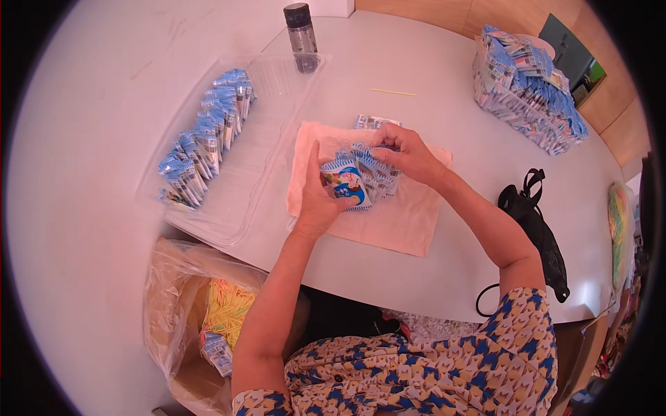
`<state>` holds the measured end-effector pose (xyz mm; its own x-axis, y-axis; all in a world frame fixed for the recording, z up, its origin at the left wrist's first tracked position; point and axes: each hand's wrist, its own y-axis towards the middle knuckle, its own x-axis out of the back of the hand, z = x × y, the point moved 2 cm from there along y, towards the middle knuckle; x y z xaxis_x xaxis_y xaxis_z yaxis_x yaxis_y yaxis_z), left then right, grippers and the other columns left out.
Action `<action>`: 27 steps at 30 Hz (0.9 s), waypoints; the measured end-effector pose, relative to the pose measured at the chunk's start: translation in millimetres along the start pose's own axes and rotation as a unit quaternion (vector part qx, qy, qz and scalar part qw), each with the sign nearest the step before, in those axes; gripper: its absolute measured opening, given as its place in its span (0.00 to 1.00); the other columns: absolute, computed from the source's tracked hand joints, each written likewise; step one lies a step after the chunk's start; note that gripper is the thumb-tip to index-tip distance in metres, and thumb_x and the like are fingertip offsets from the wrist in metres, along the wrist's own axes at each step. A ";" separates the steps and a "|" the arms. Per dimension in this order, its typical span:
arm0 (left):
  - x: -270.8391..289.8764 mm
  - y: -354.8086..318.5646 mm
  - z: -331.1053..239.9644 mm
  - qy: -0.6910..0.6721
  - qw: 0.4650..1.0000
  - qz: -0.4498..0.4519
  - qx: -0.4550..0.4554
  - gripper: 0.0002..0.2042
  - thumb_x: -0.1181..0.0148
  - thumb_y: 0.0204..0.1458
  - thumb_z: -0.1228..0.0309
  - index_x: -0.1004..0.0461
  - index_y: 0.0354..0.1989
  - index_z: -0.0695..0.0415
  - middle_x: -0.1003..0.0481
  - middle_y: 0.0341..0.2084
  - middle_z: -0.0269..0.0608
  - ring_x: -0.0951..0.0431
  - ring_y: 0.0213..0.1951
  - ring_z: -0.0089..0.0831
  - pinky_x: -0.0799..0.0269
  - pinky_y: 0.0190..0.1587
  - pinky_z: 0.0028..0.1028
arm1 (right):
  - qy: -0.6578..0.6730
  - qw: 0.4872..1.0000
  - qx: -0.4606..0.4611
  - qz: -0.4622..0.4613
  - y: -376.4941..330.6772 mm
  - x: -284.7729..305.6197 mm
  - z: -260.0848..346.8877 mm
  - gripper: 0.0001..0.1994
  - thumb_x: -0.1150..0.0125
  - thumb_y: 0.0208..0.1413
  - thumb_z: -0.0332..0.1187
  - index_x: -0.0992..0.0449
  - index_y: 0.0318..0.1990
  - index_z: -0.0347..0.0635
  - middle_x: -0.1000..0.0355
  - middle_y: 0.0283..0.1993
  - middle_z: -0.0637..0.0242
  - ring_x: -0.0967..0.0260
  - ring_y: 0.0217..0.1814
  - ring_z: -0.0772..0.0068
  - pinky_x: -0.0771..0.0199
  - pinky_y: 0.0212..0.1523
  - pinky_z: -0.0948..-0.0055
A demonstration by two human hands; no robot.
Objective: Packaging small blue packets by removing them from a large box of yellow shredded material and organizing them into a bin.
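While our left hand [320,200] clasps a blue-and-white printed sachet [350,184] between thumb and fingers, its long axis slanting far to near, our right hand [411,158] is nearer the loose sachets [380,177] just right of it. Its fingers bend together over their far edge; we cannot tell what they pinch. Beneath lies a pink cloth [409,232] on the pale tabletop [423,59], a clear tray [269,142] to the left.

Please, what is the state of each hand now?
Left hand: holding blue-and-white packets.
Right hand: fingers curled beside them; whether it holds one cannot be told.
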<state>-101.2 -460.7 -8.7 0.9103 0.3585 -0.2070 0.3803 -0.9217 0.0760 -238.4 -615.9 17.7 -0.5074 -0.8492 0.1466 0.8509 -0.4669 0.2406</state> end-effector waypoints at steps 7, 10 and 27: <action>-5.9 8.6 24.2 0.188 0.978 0.065 -0.061 0.48 0.30 0.23 0.89 0.49 0.58 0.57 0.42 0.52 0.42 0.31 0.50 0.33 0.26 0.48 0.26 | 0.188 0.962 -0.118 -0.157 -22.6 -10.6 -13.9 0.07 0.43 0.56 0.30 0.29 0.39 0.36 0.28 0.36 0.68 0.31 0.38 0.82 0.29 0.41 0.80; -19.4 9.0 13.7 0.092 0.994 0.066 -0.003 0.44 0.29 0.23 0.87 0.47 0.54 0.57 0.40 0.51 0.44 0.31 0.50 0.34 0.26 0.48 0.27 | 0.296 0.940 -0.101 -0.138 -38.3 -10.0 -17.5 0.17 0.38 0.52 0.32 0.31 0.48 0.36 0.30 0.45 0.64 0.33 0.46 0.79 0.32 0.46 0.80; -36.9 -25.9 20.2 0.263 0.955 0.031 -0.137 0.49 0.31 0.28 0.85 0.55 0.62 0.58 0.44 0.55 0.48 0.41 0.59 0.41 0.41 0.59 0.34 | -0.014 0.997 -0.008 0.078 -53.3 -16.6 -2.5 0.46 0.28 0.38 0.25 0.51 0.65 0.42 0.44 0.62 0.63 0.48 0.65 0.71 0.45 0.64 0.69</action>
<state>-148.0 -453.1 -22.8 0.8611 0.3962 0.3187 0.2868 -0.8960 0.3390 -275.0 -577.6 0.0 -0.3715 -0.9049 0.2079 0.9219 -0.3330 0.1982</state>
